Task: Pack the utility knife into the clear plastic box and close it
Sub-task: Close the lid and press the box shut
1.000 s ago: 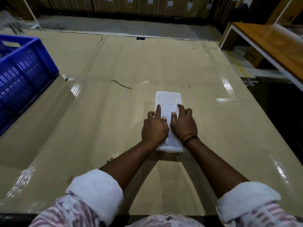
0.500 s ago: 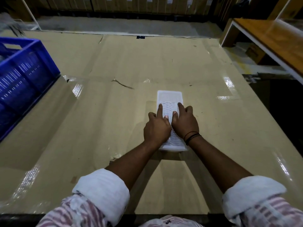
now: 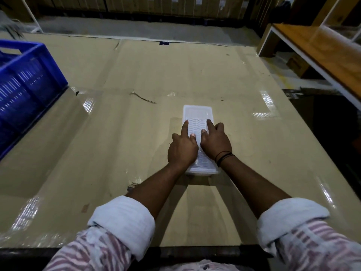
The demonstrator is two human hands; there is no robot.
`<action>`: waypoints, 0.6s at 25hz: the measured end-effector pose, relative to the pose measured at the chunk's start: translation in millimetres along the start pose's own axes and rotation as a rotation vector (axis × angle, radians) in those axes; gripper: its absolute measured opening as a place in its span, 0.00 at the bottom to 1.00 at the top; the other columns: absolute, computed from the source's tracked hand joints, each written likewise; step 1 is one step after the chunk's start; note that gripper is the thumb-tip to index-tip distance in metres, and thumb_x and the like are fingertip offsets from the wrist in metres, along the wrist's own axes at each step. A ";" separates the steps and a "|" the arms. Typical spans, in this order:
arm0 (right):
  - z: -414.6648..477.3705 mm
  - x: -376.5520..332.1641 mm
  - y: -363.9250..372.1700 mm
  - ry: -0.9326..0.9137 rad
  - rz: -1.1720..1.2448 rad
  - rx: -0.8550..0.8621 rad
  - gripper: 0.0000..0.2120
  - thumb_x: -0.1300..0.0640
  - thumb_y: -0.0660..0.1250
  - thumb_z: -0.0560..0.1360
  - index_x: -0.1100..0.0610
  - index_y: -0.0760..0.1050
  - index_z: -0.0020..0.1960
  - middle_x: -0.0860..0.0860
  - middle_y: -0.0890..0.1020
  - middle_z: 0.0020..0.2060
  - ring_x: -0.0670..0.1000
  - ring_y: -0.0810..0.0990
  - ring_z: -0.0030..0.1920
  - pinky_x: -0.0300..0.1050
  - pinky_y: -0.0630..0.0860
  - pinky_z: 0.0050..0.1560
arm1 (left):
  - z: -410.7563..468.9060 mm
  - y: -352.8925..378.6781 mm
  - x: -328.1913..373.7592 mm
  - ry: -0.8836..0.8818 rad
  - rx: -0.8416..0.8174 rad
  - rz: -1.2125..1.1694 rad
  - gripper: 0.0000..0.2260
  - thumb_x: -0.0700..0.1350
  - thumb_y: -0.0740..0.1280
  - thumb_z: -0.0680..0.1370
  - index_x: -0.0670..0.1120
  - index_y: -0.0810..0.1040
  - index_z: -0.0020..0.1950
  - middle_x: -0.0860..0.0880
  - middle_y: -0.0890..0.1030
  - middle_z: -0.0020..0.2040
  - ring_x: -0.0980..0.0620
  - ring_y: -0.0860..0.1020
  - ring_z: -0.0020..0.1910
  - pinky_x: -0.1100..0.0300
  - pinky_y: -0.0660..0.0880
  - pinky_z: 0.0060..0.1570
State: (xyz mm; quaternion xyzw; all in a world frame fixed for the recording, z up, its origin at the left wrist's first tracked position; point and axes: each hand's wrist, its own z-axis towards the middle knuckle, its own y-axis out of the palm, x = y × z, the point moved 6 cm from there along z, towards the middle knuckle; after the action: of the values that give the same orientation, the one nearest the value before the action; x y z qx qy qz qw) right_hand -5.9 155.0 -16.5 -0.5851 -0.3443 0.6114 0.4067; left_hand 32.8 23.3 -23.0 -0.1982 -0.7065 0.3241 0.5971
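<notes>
The clear plastic box [image 3: 197,114] lies lengthwise on the tan table [image 3: 121,137], its ribbed lid down flat. My left hand [image 3: 182,148] covers the box's near left part, index finger stretched along the lid's left edge and thumb on the lid. My right hand [image 3: 215,144], with a black band at the wrist, covers the near right part in the same way. Both hands press down on the box and hold it at its sides. The utility knife cannot be seen; the frosted lid and my hands hide the inside.
A blue slotted crate [image 3: 25,90] stands at the table's left edge. A wooden bench with a white frame [image 3: 320,49] runs along the right, past a dark gap. A torn strip of tape [image 3: 143,97] lies beyond the box. Cartons line the back wall.
Both hands have stayed on the lid. The index fingers have spread apart toward the lid's long edges and reach slightly farther forward; the box has not shifted.
</notes>
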 end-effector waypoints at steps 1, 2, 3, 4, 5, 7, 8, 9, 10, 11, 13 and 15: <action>0.3 -0.7 0.3 -0.003 -0.002 -0.008 0.26 0.48 0.55 0.81 0.54 0.60 0.77 0.61 0.69 0.62 0.63 0.80 0.48 0.51 0.76 0.49 | -0.9 -0.7 -0.4 -0.004 0.003 -0.002 0.25 0.57 0.53 0.84 0.61 0.53 0.81 0.39 0.74 0.61 0.39 0.79 0.54 0.53 0.70 0.48; 0.7 -0.8 0.6 -0.007 -0.001 -0.017 0.26 0.48 0.55 0.81 0.54 0.59 0.77 0.61 0.69 0.63 0.63 0.80 0.49 0.51 0.76 0.50 | -1.8 -1.0 -0.7 -0.009 0.006 -0.003 0.25 0.57 0.53 0.84 0.61 0.53 0.81 0.39 0.75 0.61 0.39 0.79 0.54 0.53 0.69 0.48; 0.9 -0.6 0.5 -0.012 0.003 -0.022 0.26 0.48 0.55 0.81 0.54 0.59 0.77 0.61 0.69 0.63 0.63 0.79 0.50 0.52 0.76 0.51 | -2.6 -1.0 -0.7 -0.012 0.009 -0.004 0.25 0.57 0.53 0.84 0.61 0.53 0.81 0.39 0.75 0.61 0.40 0.79 0.55 0.53 0.69 0.48; 1.2 -0.1 0.2 -0.016 0.009 -0.024 0.26 0.48 0.55 0.81 0.54 0.59 0.77 0.61 0.69 0.63 0.63 0.80 0.50 0.52 0.77 0.52 | -3.1 -0.7 -0.7 -0.013 0.012 -0.004 0.25 0.57 0.53 0.84 0.60 0.53 0.81 0.39 0.75 0.62 0.40 0.78 0.55 0.53 0.69 0.48; 1.6 0.4 -0.2 -0.017 0.017 -0.024 0.26 0.48 0.55 0.81 0.54 0.59 0.77 0.61 0.69 0.63 0.62 0.80 0.50 0.52 0.77 0.52 | -2.8 -0.4 -0.7 -0.010 0.014 -0.005 0.25 0.57 0.53 0.84 0.60 0.53 0.81 0.39 0.76 0.62 0.40 0.78 0.56 0.53 0.69 0.48; 1.1 0.3 -0.2 -0.013 0.034 -0.023 0.26 0.48 0.55 0.81 0.54 0.60 0.77 0.60 0.70 0.63 0.62 0.80 0.50 0.51 0.76 0.52 | -1.0 -1.3 -0.9 0.004 0.023 -0.013 0.25 0.56 0.54 0.84 0.59 0.54 0.81 0.39 0.78 0.61 0.40 0.79 0.56 0.53 0.70 0.48; 0.4 0.4 -0.1 -0.001 0.048 -0.023 0.26 0.48 0.55 0.81 0.53 0.60 0.77 0.60 0.70 0.62 0.61 0.80 0.51 0.50 0.75 0.51 | 0.0 -2.1 -1.2 0.009 0.028 -0.027 0.25 0.56 0.54 0.84 0.59 0.54 0.81 0.39 0.78 0.61 0.41 0.79 0.56 0.53 0.71 0.49; -1.0 0.4 -0.9 0.016 0.065 -0.013 0.25 0.47 0.56 0.81 0.53 0.61 0.76 0.59 0.71 0.62 0.61 0.79 0.51 0.50 0.75 0.50 | 0.0 -3.1 -1.3 0.012 0.034 -0.041 0.25 0.55 0.55 0.84 0.58 0.55 0.81 0.40 0.79 0.60 0.41 0.79 0.55 0.52 0.73 0.50; -3.4 0.0 -3.3 0.025 0.073 0.020 0.24 0.48 0.57 0.80 0.54 0.63 0.74 0.59 0.73 0.61 0.60 0.79 0.52 0.51 0.76 0.50 | -1.2 -4.3 -1.2 0.015 0.043 -0.042 0.24 0.56 0.55 0.84 0.59 0.57 0.81 0.41 0.78 0.60 0.41 0.79 0.55 0.51 0.74 0.51; -6.9 -0.7 -7.8 0.013 0.064 0.082 0.23 0.49 0.59 0.78 0.55 0.67 0.71 0.59 0.74 0.60 0.60 0.79 0.52 0.51 0.76 0.49 | -3.4 -5.6 -0.6 0.021 0.058 -0.020 0.24 0.55 0.55 0.84 0.59 0.59 0.80 0.42 0.77 0.60 0.42 0.79 0.55 0.51 0.75 0.52; -13.5 -6.1 -19.4 -0.083 -0.010 0.222 0.16 0.53 0.63 0.75 0.58 0.74 0.61 0.58 0.76 0.57 0.61 0.77 0.52 0.51 0.76 0.45 | -7.3 -9.2 4.9 0.057 0.104 0.080 0.22 0.53 0.55 0.84 0.56 0.63 0.79 0.43 0.72 0.65 0.41 0.78 0.56 0.51 0.75 0.51; -17.5 -13.0 -25.6 -0.182 -0.115 0.251 0.11 0.57 0.63 0.74 0.61 0.78 0.53 0.59 0.78 0.53 0.61 0.75 0.51 0.53 0.75 0.45 | -8.5 -12.7 12.7 0.134 0.144 0.236 0.21 0.49 0.59 0.83 0.52 0.68 0.77 0.42 0.62 0.76 0.40 0.74 0.63 0.49 0.76 0.53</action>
State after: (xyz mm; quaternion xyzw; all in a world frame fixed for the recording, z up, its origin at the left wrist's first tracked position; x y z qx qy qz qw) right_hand 13.7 153.4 10.8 -0.4513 -0.3335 0.6757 0.4780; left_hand 39.7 24.6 -4.4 -0.2578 -0.6119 0.4279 0.6132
